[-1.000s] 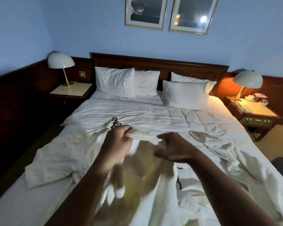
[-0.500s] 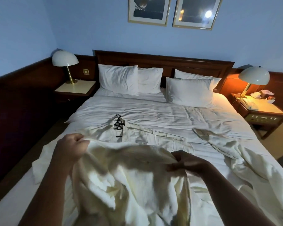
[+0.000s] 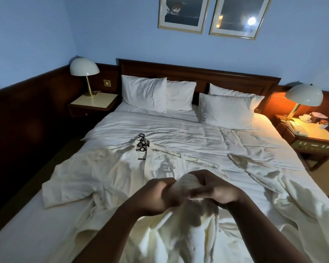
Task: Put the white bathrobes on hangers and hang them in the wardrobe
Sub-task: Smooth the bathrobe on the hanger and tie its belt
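Observation:
I hold a white bathrobe [image 3: 190, 230] bunched up over the near end of the bed. My left hand [image 3: 160, 196] and my right hand [image 3: 217, 190] grip its gathered top close together, and the rest hangs down between my forearms. A second white bathrobe [image 3: 103, 173] lies spread flat on the bed's left half. Black hangers [image 3: 141, 145] lie stacked at its collar. A third white robe [image 3: 285, 186] is crumpled along the bed's right side. No wardrobe is in view.
The bed [image 3: 179, 128] with several pillows [image 3: 143, 95] fills the middle. A nightstand with a lamp [image 3: 84, 71] stands at the left, and another nightstand [image 3: 311, 133] with a lit lamp, phone and cups at the right. Dark wood panelling runs along the left wall.
My hands were apart half a second ago, spreading the robe wide; now they have come together at the middle and bunch its top. The camera shifted slightly.

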{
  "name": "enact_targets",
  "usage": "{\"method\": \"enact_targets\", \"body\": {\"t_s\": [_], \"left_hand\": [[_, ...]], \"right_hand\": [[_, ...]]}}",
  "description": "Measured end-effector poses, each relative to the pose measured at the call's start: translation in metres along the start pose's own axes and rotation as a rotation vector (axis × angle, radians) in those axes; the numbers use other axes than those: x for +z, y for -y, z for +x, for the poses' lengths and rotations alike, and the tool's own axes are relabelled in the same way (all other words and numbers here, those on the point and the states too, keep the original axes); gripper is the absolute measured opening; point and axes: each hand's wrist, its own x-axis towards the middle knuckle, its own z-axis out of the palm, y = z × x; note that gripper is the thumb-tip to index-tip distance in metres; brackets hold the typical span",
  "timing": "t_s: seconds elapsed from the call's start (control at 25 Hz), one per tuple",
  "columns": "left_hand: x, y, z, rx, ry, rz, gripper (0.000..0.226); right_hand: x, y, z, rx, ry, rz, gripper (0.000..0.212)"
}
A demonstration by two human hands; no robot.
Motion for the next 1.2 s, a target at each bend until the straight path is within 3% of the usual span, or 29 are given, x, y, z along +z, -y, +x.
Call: {"method": "enact_targets", "body": {"t_s": [0.12,0.2,0.28,0.36,0.44,0.64,0.76,0.88,1.0,1.08,1.2], "left_hand": [[-0.007,0.018,0.004,0.017,-0.11,0.033,0.013],[-0.013,0.042,0.003,0.019,-0.273,0.109,0.009],[-0.016,0.066,0.0,-0.086,-0.384,0.246,0.014],[-0.018,0.086,-0.009,-0.189,-0.403,0.366,0.021],[-0.025,0.11,-0.02,-0.223,-0.431,0.425,0.026],[-0.045,0.149,-0.033,-0.228,-0.392,0.488,0.027],[-0.046,0.151,-0.037,-0.244,-0.37,0.514,0.03],[-0.048,0.155,-0.038,-0.229,-0.3,0.507,0.035],[-0.043,0.159,-0.037,-0.271,-0.262,0.512,0.03],[-0.031,0.155,-0.042,-0.278,-0.315,0.476,0.024],[-0.014,0.138,-0.04,-0.241,-0.41,0.412,0.019]], "right_hand": [[-0.005,0.013,-0.004,0.03,0.01,-0.187,0.029],[0.0,0.012,0.003,0.12,-0.056,-0.539,0.028],[0.013,0.003,0.016,0.211,-0.337,-0.923,0.019],[0.035,-0.008,0.029,0.244,-0.664,-1.088,0.012],[0.06,-0.022,0.04,0.24,-0.808,-1.113,0.013],[0.096,-0.054,0.056,0.52,-0.829,-1.111,0.027],[0.1,-0.058,0.058,0.605,-0.894,-0.958,0.025],[0.086,-0.061,0.053,0.606,-0.922,-0.797,0.024],[0.064,-0.07,0.043,0.61,-0.887,-0.872,0.022],[0.057,-0.079,0.035,0.641,-0.883,-0.827,0.024],[0.048,-0.089,0.03,0.546,-0.884,-0.633,0.038]]}}
